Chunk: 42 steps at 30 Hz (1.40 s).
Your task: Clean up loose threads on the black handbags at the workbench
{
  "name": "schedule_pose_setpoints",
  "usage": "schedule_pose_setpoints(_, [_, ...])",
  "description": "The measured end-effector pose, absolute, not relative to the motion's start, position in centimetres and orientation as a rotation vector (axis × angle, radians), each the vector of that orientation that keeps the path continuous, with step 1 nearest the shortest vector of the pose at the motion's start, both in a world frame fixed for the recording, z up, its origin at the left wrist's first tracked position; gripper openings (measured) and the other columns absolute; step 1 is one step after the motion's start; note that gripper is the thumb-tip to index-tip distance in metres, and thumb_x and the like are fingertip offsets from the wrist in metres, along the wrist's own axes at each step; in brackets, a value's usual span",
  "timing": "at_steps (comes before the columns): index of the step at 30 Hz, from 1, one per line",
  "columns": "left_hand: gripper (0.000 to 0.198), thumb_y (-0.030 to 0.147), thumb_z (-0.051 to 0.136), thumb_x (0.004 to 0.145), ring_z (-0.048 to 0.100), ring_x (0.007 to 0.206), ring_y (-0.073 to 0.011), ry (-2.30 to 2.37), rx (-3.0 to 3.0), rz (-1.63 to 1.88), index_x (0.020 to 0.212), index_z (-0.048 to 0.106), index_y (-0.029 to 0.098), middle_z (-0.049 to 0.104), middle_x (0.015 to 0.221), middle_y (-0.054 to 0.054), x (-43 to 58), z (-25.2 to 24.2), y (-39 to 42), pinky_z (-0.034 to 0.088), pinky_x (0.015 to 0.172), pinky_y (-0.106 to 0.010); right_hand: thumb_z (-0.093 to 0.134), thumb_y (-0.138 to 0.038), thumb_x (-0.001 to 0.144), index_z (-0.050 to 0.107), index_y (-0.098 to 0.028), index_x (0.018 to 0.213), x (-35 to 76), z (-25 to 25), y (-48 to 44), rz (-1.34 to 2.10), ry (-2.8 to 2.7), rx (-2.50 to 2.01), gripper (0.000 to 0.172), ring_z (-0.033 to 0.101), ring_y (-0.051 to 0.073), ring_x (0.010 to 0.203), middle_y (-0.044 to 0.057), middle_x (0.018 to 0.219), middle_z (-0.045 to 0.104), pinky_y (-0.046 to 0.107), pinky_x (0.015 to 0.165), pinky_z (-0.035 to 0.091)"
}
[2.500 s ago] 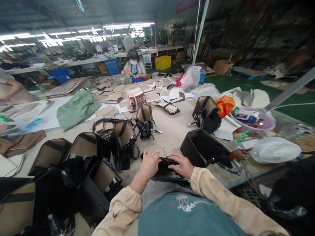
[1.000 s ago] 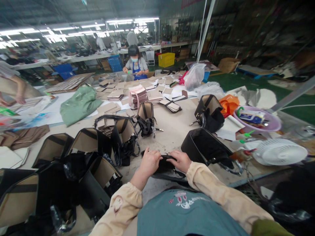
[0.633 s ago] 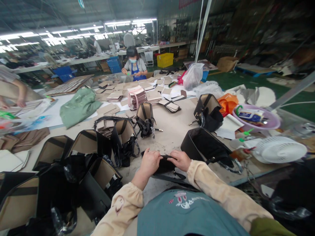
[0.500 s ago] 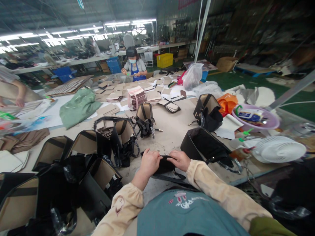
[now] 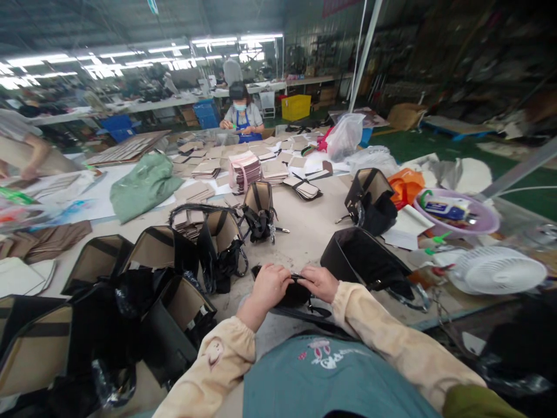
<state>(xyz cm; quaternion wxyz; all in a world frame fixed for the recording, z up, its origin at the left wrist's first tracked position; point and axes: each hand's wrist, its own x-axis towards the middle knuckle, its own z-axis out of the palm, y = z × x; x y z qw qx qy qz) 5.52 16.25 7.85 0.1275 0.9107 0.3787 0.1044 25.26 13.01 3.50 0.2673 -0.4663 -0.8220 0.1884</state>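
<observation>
Pouch (image 5: 296,295), small and black, lies flat on the table (image 5: 304,232) right in front of the person, at the near edge, with its strap trailing toward the body. Both hands are on it. The left hand (image 5: 270,284) is curled over the pouch's left end, fingers bent down onto its top edge and gripping it. The right hand (image 5: 319,283) grips the right end the same way, its fingertips almost meeting the left hand's over the middle. Most of the pouch is hidden beneath the two hands; only its middle and near edge show.

Just right of the right hand a larger black bag (image 5: 365,264) lies on its side. Left of the left hand stand several open bags (image 5: 217,241) with tan linings. A white fan (image 5: 500,270) and a purple bowl (image 5: 478,223) sit far right. Card stacks (image 5: 246,169) and a green sack (image 5: 143,183) lie farther back, where a co-worker (image 5: 242,115) sits.
</observation>
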Motion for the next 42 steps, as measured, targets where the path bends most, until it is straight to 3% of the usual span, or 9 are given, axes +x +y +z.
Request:
schedule_pose_setpoints(5, [0.018,0.029,0.05,0.085,0.059,0.078,-0.0175,1.144,2.658,0.26,0.075,0.059,0.019,0.066,0.077,-0.004,6.0,7.8,16.3,0.038,0.078,-0.032,0.038,-0.034,0.093,0.062,-0.018,0.08,25.4,3.6,12.9,0.54,-2.22,-1.22,0.032,0.057,0.014,0.072,0.006,0.078,0.061,0.024,0.067,0.045])
schedule_pose_setpoints(14, [0.018,0.031,0.049,0.085,0.06,0.077,-0.0183,1.265,2.603,0.167,0.077,0.057,0.018,0.066,0.076,-0.004,6.5,8.1,16.4,0.037,0.072,-0.031,0.035,-0.032,0.093,0.063,-0.017,0.091,26.0,3.5,13.4,0.621,-2.218,-1.178,0.032,0.059,0.016,0.08,0.008,0.086,0.064,0.028,0.074,0.048])
schedule_pose_setpoints(19, [0.018,0.031,0.048,0.086,0.061,0.076,-0.019,1.311,2.595,0.141,0.079,0.058,0.017,0.066,0.078,-0.006,6.9,7.8,16.6,0.037,0.072,-0.032,0.047,-0.032,0.088,0.063,-0.019,0.1,26.6,2.7,13.1,0.647,-2.122,-1.19,0.024,0.06,0.016,0.082,0.007,0.088,0.065,0.029,0.075,0.05])
schedule_pose_setpoints(23, [0.018,0.03,0.047,0.086,0.06,0.076,-0.0191,1.297,2.611,0.165,0.079,0.057,0.017,0.067,0.079,-0.005,7.0,7.8,16.8,0.038,0.071,-0.032,0.058,-0.036,0.081,0.061,-0.019,0.105,26.7,2.1,12.8,0.645,-1.992,-1.254,0.029,0.061,0.018,0.086,0.008,0.096,0.065,0.028,0.069,0.052])
schedule_pose_setpoints(37, [0.018,0.029,0.045,0.087,0.06,0.076,-0.0193,1.299,2.603,0.162,0.083,0.058,0.016,0.065,0.078,-0.006,7.1,7.9,17.0,0.039,0.072,-0.032,0.055,-0.041,0.083,0.066,-0.022,0.087,26.0,2.2,12.9,0.503,-1.995,-1.423,0.022,0.06,0.015,0.072,0.002,0.076,0.064,0.025,0.063,0.047])
schedule_pose_setpoints(40, [0.018,0.029,0.047,0.087,0.059,0.077,-0.0186,1.251,2.613,0.18,0.081,0.059,0.017,0.065,0.079,-0.006,6.8,8.0,17.0,0.039,0.073,-0.032,0.055,-0.04,0.083,0.065,-0.021,0.089,26.0,2.3,12.8,0.489,-1.99,-1.432,0.021,0.06,0.015,0.074,0.003,0.079,0.064,0.025,0.066,0.047])
schedule_pose_setpoints(42, [0.016,0.027,0.048,0.086,0.058,0.077,-0.0183,1.231,2.632,0.204,0.08,0.059,0.018,0.065,0.079,-0.005,6.7,8.1,16.9,0.039,0.073,-0.031,0.06,-0.04,0.079,0.062,-0.021,0.099,25.8,2.4,12.8,0.455,-2.022,-1.428,0.027,0.06,0.018,0.086,0.005,0.09,0.064,0.029,0.076,0.048])
